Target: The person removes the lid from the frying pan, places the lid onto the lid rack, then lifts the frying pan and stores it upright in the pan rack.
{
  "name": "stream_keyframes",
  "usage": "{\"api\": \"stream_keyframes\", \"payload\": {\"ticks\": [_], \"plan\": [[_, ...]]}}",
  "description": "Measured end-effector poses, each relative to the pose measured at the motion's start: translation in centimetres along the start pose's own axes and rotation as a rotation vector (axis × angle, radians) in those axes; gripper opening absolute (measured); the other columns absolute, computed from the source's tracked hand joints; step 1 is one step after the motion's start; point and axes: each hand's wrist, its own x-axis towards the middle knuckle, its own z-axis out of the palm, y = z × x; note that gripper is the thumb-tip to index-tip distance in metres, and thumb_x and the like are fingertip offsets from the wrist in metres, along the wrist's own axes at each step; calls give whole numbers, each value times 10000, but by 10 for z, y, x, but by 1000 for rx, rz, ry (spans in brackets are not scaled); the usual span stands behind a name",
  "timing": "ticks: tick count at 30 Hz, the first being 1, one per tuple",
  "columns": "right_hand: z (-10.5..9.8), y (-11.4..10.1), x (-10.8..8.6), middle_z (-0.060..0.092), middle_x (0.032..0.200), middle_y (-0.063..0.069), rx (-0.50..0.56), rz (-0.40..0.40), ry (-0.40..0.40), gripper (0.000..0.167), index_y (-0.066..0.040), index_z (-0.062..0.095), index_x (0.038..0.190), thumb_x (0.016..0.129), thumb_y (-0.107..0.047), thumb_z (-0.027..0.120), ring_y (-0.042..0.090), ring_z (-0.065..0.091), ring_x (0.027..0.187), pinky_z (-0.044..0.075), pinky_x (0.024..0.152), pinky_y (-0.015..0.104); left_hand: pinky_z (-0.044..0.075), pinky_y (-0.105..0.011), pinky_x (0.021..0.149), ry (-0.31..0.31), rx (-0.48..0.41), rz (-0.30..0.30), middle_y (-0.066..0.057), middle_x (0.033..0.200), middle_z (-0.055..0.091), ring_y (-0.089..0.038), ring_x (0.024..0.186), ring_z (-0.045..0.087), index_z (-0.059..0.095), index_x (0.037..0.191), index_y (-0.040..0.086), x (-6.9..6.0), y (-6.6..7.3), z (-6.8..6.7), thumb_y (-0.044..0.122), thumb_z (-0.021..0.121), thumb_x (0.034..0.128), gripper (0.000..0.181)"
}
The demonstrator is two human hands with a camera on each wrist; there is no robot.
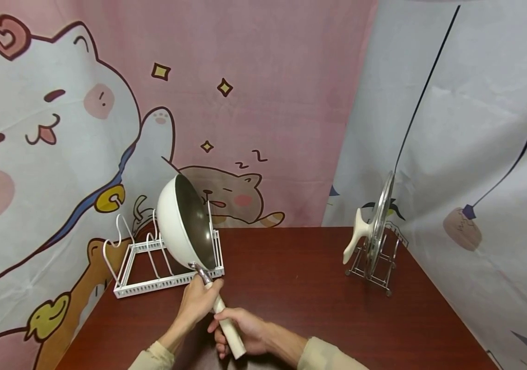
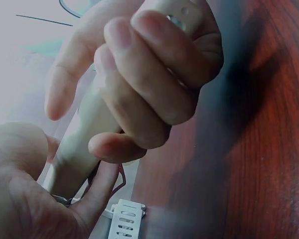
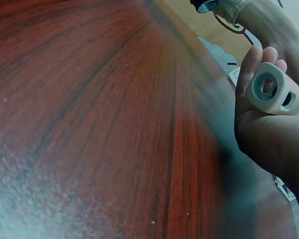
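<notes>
A white wok (image 1: 168, 221) with a dark grey inside is tilted on its edge at the white rack (image 1: 171, 280); whether the rack bears its weight I cannot tell. Its cream handle (image 1: 232, 336) slopes down toward me. My left hand (image 1: 199, 298) grips the handle close to the metal joint by the wok. Lower down, near the handle's end, my right hand (image 1: 247, 331) holds it with curled fingers, which the left wrist view shows wrapped round the handle. In the right wrist view the handle's hollow end pokes out of my right hand (image 3: 274, 124).
At the right of the dark red table (image 1: 291, 288), a glass lid (image 1: 379, 221) with a cream handle stands upright in a metal wire rack (image 1: 370, 270). Cartoon-printed cloth (image 1: 263, 61) hangs behind the table and along its sides.
</notes>
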Motion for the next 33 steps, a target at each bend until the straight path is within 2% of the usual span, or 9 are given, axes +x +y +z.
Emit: {"api": "stream_keyframes", "payload": {"ticks": [4, 8, 11, 16, 20, 24, 30, 33], "plan": [[0, -1, 0, 583, 764, -60, -1, -2, 8, 237, -193, 640, 1086, 1067, -405, 535, 116, 626, 761, 592, 764, 270, 511, -337, 676, -8, 3, 5, -57, 839, 654, -180, 767, 625, 611, 957, 93, 0, 0, -2, 322, 767, 978, 278], [1, -2, -1, 618, 795, -45, -1, -10, 20, 240, -181, 613, 1143, 1057, -397, 555, 132, 672, 803, 611, 759, 268, 623, -355, 576, -29, -19, 6, -75, 832, 709, -165, 623, 700, 619, 974, 91, 2, 0, -3, 292, 760, 975, 246], [1, -3, -2, 645, 819, -39, -2, -20, 29, 262, -171, 604, 1185, 1059, -398, 566, 139, 691, 819, 619, 760, 275, 624, -361, 513, -44, -18, 3, -91, 830, 731, -186, 513, 703, 625, 985, 90, 2, 1, -6, 307, 758, 982, 254], [1, -3, -7, 673, 864, -23, -23, -45, 55, 393, -85, 628, 1315, 1073, -389, 571, 154, 708, 839, 637, 775, 306, 571, -310, 528, -64, 37, 0, -69, 752, 746, -160, 476, 689, 661, 941, 119, 1, 2, -13, 355, 741, 993, 254], [1, -4, -13, 686, 908, -3, -36, -70, 76, 538, 25, 591, 1438, 1079, -374, 564, 158, 719, 844, 645, 803, 315, 566, -314, 525, -97, 41, -4, -71, 708, 754, -146, 488, 670, 685, 944, 128, 1, 2, -18, 362, 737, 1007, 248], [1, -5, -18, 733, 971, 14, -42, -96, 88, 582, 84, 555, 1473, 1084, -349, 562, 163, 747, 863, 649, 827, 322, 530, -313, 546, -115, 72, 8, -37, 697, 747, -141, 525, 647, 693, 964, 140, -2, 4, -24, 398, 735, 1020, 268], [-1, -8, -25, 799, 1068, 34, -49, -126, 72, 497, 53, 556, 1442, 1097, -304, 571, 173, 787, 936, 652, 867, 334, 464, -326, 589, -158, 125, 67, 9, 667, 722, -142, 596, 617, 706, 937, 153, -7, 8, -33, 456, 753, 1011, 315], [-2, -10, -31, 819, 1170, 90, -62, -139, 68, 462, 22, 551, 1435, 1105, -300, 582, 187, 795, 1000, 650, 909, 346, 445, -336, 631, -169, 184, 92, 31, 698, 700, -141, 660, 611, 711, 931, 164, -7, 9, -38, 479, 753, 1005, 326]]}}
